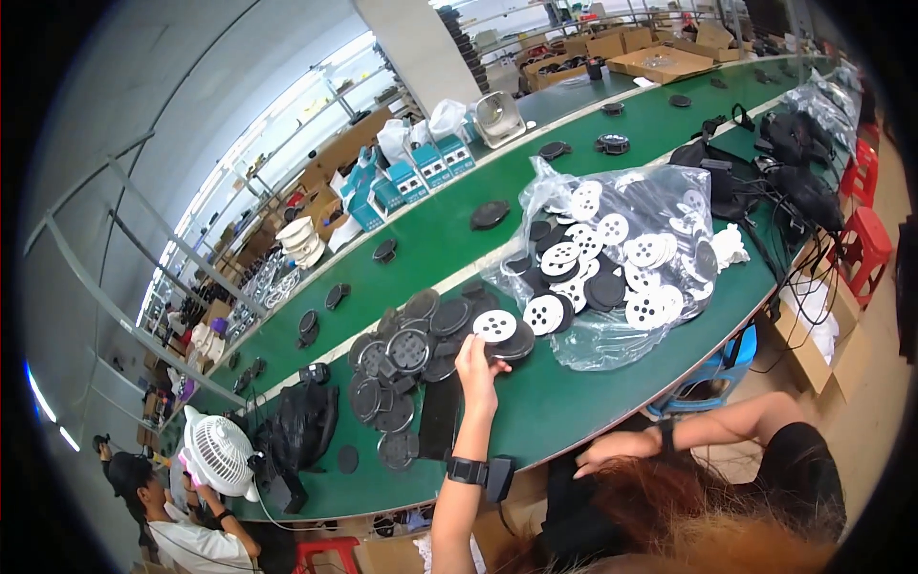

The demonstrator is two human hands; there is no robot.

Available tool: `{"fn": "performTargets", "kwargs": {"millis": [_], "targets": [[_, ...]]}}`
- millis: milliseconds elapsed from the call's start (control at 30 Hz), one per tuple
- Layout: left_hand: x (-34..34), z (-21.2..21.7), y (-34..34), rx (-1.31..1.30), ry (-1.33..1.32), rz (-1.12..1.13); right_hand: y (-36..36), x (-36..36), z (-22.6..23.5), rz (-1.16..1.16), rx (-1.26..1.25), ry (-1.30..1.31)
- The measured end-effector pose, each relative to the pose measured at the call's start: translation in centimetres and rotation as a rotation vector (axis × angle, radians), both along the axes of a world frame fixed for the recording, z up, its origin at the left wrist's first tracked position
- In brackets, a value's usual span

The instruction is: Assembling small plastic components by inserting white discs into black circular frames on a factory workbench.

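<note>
My left hand (477, 375) is raised over the green table, its fingers closed at the edge of a white round disc with several holes (494, 326). Just behind and under that disc lies a black round part (517, 342); whether my fingers touch it too is not clear. Beside this hand is a heap of black round housings (409, 351), with a dark flat rectangular piece (441, 418) in front. To the right, a clear plastic bag (612, 346) holds several white discs (645, 251) among black ones. My right hand (612, 450) rests low on dark clothing, holding nothing visible, fingers loosely extended.
Black parts (489, 214) are spread along the green belt (430, 239) beyond. Teal boxes (430, 165) line its far side. At left, a person holds a white fan (219, 453) near a black plastic bag (304, 421). Cables (798, 206) and red stools (865, 251) are at right.
</note>
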State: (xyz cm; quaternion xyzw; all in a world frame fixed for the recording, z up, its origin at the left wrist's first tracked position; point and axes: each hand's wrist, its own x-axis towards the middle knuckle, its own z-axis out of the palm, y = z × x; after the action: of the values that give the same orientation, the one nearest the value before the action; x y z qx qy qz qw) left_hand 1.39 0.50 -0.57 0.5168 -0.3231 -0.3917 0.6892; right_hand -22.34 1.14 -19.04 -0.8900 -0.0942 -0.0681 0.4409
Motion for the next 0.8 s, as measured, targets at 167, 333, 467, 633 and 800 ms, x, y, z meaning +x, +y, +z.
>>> {"fn": "performTargets", "kwargs": {"millis": [167, 333, 467, 633, 800], "targets": [[1.1, -0.6, 0.1, -0.002, 0.022, 0.015, 6.7, 4.7, 9.1, -0.125, -0.723, 0.619], [0.7, 0.3, 0.1, -0.012, -0.002, 0.031, 12.5, 6.9, 7.8, -0.399, -0.959, 1.457], [1.0, -0.2, 0.4, -0.011, 0.038, 0.053, 11.5, 4.5, 4.9, -0.116, -0.265, 1.212], [0.7, -0.4, 0.6, -0.025, 0.089, 0.022, 8.9, -1.3, 0.0, 0.176, 0.623, 0.806], [0.8, 0.4, 0.7, -0.044, 0.062, 0.044, 8.0, -5.6, -3.9, 0.405, 1.47, 0.26]]}}
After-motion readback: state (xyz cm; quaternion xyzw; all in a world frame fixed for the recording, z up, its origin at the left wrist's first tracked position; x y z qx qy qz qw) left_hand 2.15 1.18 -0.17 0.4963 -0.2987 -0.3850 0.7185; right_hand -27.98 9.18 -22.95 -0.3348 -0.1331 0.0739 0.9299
